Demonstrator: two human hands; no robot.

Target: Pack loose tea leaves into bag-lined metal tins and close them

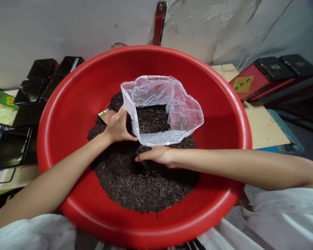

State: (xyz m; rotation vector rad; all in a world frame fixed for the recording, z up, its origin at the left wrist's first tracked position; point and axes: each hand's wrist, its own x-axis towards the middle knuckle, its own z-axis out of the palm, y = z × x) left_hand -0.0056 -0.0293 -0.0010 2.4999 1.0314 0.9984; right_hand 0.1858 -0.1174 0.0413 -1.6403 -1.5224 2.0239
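A large red plastic basin (pixel 75 86) holds a heap of dark, twisted dry tea leaves (pixel 146 191). Standing in the heap is a square container lined with a clear plastic bag (pixel 185 114), whose mouth is spread wide; tea leaves (pixel 152 119) lie inside it. My left hand (pixel 117 126) grips the container's left side, thumb along the front corner. By its fingers shows a flat brownish piece with a gold edge (pixel 106 115). My right hand (pixel 156 155) is down at the leaves just in front of the bag, its thumb pointing left and its other fingers hidden.
Several dark open tins (pixel 31 91) stand left of the basin, beside printed boxes (pixel 2 107). At the right are red and black tins (pixel 258 78) and a cardboard sheet (pixel 266 128). A peeling wall (pixel 80 27) rises behind, with a dark red strip (pixel 160 22) against it.
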